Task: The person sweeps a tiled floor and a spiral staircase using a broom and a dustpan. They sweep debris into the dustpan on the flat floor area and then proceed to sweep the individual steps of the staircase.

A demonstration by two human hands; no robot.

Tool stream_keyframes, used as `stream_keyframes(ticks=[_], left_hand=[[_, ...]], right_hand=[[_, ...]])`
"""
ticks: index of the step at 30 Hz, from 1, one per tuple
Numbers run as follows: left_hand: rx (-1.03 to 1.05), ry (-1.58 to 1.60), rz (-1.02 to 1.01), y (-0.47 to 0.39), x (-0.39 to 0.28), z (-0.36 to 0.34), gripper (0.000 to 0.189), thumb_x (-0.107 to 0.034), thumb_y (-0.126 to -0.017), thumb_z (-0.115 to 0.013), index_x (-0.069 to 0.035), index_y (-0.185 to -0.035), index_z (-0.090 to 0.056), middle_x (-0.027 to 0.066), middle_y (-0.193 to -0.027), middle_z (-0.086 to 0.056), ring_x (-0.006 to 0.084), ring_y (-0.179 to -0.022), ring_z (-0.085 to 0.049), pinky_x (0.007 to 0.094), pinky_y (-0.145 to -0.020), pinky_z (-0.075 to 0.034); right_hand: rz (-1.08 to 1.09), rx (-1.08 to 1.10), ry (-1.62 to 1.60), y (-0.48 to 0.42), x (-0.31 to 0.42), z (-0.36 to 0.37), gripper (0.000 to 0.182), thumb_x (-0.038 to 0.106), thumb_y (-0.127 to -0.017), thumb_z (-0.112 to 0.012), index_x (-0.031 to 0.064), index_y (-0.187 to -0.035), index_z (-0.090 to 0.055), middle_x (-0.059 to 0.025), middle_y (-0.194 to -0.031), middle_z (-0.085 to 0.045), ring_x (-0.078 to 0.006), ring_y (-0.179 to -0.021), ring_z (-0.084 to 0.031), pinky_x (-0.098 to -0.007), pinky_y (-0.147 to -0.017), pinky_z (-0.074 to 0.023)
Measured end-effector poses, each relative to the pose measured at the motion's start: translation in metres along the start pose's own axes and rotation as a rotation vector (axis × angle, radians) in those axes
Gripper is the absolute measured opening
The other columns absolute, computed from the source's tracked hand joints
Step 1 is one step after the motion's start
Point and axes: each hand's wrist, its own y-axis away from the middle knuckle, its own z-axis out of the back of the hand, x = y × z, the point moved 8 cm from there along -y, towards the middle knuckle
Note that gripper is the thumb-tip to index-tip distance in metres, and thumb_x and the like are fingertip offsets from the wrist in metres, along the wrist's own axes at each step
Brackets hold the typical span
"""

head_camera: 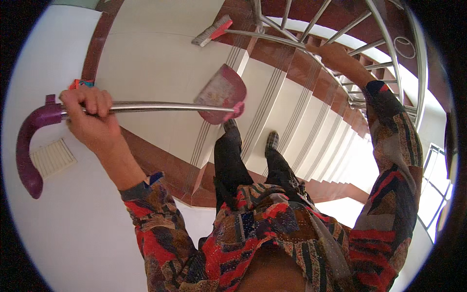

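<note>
My left hand (pixel 91 118) grips the metal pole of a long-handled dustpan just below its curved purple grip (pixel 27 153). At the pole's far end, the pink dustpan (pixel 222 95) is at the edge of the landing, above my foot; bits of debris show in its pan. Out to the right, my right hand (pixel 330 54) is closed around the metal handle of a broom (pixel 262 35), beside the railing. The broom head (pixel 213 31), red with grey bristles, is on the pale landing floor, apart from the dustpan.
Pale stairs (pixel 292 109) with dark grooved strips and brown borders descend to the right, under my feet. A metal railing (pixel 354 25) runs along the far side. On the left, a white wall (pixel 84 219) bears a louvred vent (pixel 54 157). A red-and-blue packet (pixel 84 84) sits near the brown skirting.
</note>
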Motion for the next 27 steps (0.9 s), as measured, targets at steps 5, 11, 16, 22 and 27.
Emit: stream_keyframes(ticks=[5,11,16,22,27], left_hand=[[0.030,0.160,0.114,0.049,0.006,-0.027,0.031,-0.023,-0.087,-0.047,-0.012,-0.061,-0.034,-0.0038,-0.051,-0.029,0.0059,-0.042,-0.023,0.0216,-0.040,-0.020],[0.134,0.296,0.197,0.105,0.040,-0.065,0.030,-0.018,-0.087,-0.046,-0.013,-0.061,-0.032,-0.0038,-0.051,-0.027,0.0063,-0.042,-0.022,0.0219,-0.040,-0.020],[0.083,0.260,0.287,0.129,0.098,-0.084,0.031,-0.015,-0.084,-0.050,-0.014,-0.060,-0.032,-0.0047,-0.049,-0.024,0.0060,-0.042,-0.020,0.0226,-0.040,-0.018],[0.005,0.304,0.315,0.143,0.159,-0.099,0.023,-0.011,-0.084,-0.054,-0.014,-0.069,-0.037,-0.0050,-0.051,-0.035,0.0027,-0.041,-0.030,0.0174,-0.037,-0.025],[0.091,0.303,0.235,0.125,0.172,-0.119,0.026,-0.013,-0.083,-0.056,-0.014,-0.066,-0.036,-0.0048,-0.051,-0.036,0.0016,-0.041,-0.033,0.0156,-0.035,-0.026]], right_hand=[[-0.108,0.036,-0.126,0.006,-0.028,0.003,0.038,0.012,-0.086,-0.044,0.0242,-0.123,-0.046,-0.0143,-0.104,-0.058,-0.0290,-0.090,-0.059,-0.0411,-0.077,-0.0491],[-0.074,-0.062,-0.089,-0.012,-0.004,0.010,0.054,0.002,-0.078,-0.055,0.0207,-0.127,-0.042,-0.0136,-0.109,-0.057,-0.0296,-0.091,-0.058,-0.0393,-0.079,-0.0475],[-0.065,-0.205,-0.108,-0.007,0.016,-0.010,0.045,0.003,-0.081,-0.048,0.0173,-0.124,-0.046,-0.0148,-0.101,-0.060,-0.0304,-0.090,-0.059,-0.0409,-0.077,-0.0475],[0.020,-0.226,0.014,0.012,0.023,-0.021,0.045,0.004,-0.083,-0.043,0.0190,-0.125,-0.043,-0.0166,-0.091,-0.061,-0.0292,-0.083,-0.061,-0.0421,-0.074,-0.0486],[-0.078,-0.220,-0.105,0.005,0.014,-0.039,0.033,0.018,-0.086,-0.045,0.0195,-0.119,-0.047,-0.0147,-0.092,-0.061,-0.0285,-0.081,-0.061,-0.0399,-0.069,-0.0505]])
